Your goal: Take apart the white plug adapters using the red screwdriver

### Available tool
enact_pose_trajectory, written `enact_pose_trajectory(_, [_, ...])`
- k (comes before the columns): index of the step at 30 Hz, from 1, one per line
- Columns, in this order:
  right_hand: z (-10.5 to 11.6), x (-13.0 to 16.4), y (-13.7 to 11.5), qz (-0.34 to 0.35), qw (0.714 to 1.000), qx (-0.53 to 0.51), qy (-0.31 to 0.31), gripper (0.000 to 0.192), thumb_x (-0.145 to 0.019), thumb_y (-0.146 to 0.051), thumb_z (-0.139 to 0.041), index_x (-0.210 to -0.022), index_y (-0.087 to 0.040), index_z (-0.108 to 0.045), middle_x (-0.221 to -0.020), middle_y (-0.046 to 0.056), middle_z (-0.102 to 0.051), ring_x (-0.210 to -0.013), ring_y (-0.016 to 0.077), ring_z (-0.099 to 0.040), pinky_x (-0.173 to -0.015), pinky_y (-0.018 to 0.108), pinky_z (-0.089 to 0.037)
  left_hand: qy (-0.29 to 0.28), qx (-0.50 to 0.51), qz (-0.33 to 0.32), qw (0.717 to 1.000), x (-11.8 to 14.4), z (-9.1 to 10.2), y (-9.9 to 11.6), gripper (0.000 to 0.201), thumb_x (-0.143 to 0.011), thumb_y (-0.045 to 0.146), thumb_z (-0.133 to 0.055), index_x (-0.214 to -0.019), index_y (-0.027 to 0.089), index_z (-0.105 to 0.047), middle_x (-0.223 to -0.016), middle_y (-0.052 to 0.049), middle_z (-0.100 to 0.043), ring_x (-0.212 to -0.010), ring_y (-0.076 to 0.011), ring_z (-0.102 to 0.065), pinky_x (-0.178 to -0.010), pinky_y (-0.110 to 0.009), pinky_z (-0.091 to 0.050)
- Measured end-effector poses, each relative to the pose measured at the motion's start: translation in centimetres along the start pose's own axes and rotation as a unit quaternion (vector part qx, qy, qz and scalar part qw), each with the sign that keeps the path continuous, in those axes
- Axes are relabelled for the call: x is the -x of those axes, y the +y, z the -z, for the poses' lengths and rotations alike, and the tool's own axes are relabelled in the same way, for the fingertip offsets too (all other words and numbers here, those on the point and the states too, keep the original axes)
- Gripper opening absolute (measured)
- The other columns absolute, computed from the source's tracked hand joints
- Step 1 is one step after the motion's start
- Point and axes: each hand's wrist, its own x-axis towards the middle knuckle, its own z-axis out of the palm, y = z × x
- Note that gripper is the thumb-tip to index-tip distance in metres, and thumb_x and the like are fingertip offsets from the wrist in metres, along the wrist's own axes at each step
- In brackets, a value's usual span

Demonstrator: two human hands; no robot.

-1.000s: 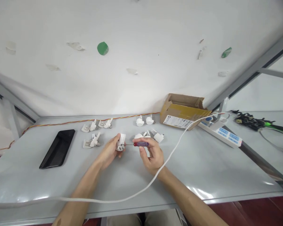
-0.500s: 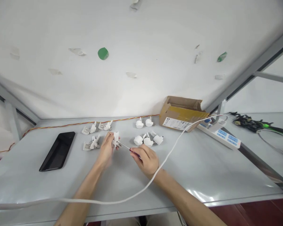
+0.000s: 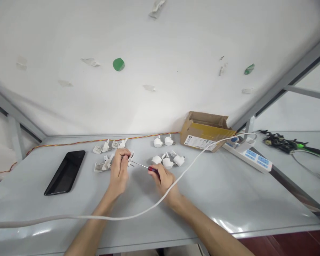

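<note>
My left hand [image 3: 119, 172] is closed on a white plug [image 3: 132, 156], whose metal pins point to the right; the fingers cover most of it. A screwdriver [image 3: 152, 169] with a dark red handle is gripped in my right hand [image 3: 165, 180], its thin shaft reaching left to the plug. Whether the tip touches a screw cannot be made out. Just left of my left hand lie several opened white plug parts [image 3: 101, 166], with more behind them [image 3: 120, 143]. Several rounded white plugs [image 3: 168, 161] stand beyond my right hand, and two others [image 3: 158, 142] sit farther back.
A black phone [image 3: 65, 173] lies at the left. An open cardboard box [image 3: 206, 131] and a white power strip [image 3: 252, 156] are at the right, near a pile of black cables [image 3: 280, 142]. A white cord [image 3: 138, 214] runs across in front of my wrists.
My left hand has turned, so its back faces me and the plug is more hidden and tilted. The screwdriver still points at the plug; my right hand has shifted slightly.
</note>
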Motion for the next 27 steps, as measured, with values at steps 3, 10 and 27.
enact_pose_trajectory(3, [0.5,-0.4,0.0,0.003,1.000,0.006,-0.008,0.021,-0.097,-0.034,-0.039,-0.094,-0.022,-0.057,-0.083,0.006,-0.067,-0.065,0.0173,-0.063,-0.056,0.029,-0.049,-0.009,0.003,-0.016,1.000,0.2,-0.2,-0.3,0.021,-0.081,0.026,-0.061,-0.099,0.025,-0.051,-0.105,-0.005,-0.052,-0.104,-0.0197,-0.049,-0.094,-0.028,-0.036])
enact_pose_trajectory(10, [-0.2,0.3,0.0,-0.045,0.997,-0.061,-0.006,0.015,-0.092,-0.032,-0.050,-0.101,-0.020,-0.051,-0.083,0.004,-0.065,-0.065,0.0151,-0.062,-0.058,0.026,-0.049,0.038,-0.056,-0.022,0.997,0.5,-0.7,-2.5,0.040,-0.079,0.028,-0.063,-0.113,0.021,-0.042,-0.106,-0.008,-0.053,-0.091,-0.0184,-0.056,-0.081,-0.032,-0.045])
enact_pose_trajectory(27, [-0.2,0.7,0.1,-0.023,0.997,-0.073,-0.014,0.015,-0.094,-0.033,-0.047,-0.099,-0.019,-0.051,-0.084,0.005,-0.063,-0.066,0.0136,-0.061,-0.059,0.024,-0.048,0.015,-0.221,-0.235,0.946,0.2,-0.2,-2.7,0.037,-0.086,0.020,-0.053,-0.120,0.019,-0.039,-0.101,-0.009,-0.054,-0.096,-0.0189,-0.054,-0.083,-0.035,-0.046])
